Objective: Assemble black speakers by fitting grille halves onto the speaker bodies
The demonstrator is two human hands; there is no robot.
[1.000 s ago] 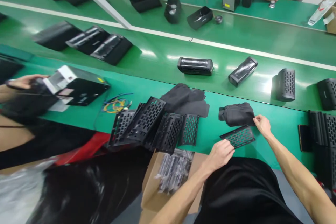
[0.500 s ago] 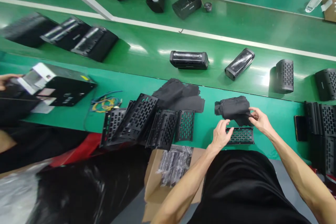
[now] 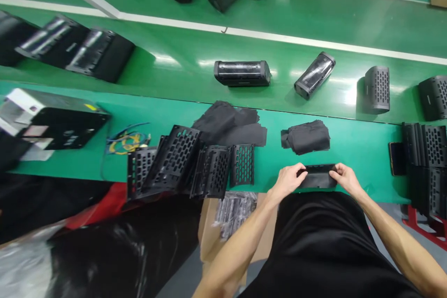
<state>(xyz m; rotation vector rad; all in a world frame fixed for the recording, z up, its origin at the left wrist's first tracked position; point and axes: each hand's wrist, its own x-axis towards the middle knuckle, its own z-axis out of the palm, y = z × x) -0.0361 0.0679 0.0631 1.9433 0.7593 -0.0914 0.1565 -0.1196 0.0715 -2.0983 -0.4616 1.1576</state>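
My left hand and my right hand press on the two ends of a flat black piece at the near edge of the green bench; a dark cloth sheet appears to cover the perforated grille there. Fingers of both hands are curled onto it. Just beyond lies a small pile of folded black cloth. Left of my hands stands a row of black perforated grilles, with a larger heap of black cloth sheets behind them.
Several black speakers lie on the conveyor belt beyond the bench. More grilles are stacked at the right beside a phone. A cardboard box of bagged parts sits below the bench. Coloured wires and a black device lie left.
My right hand drew a black cloth from the small pile and both hands laid it over the grille, now pressing at its ends. The view tilted downward.
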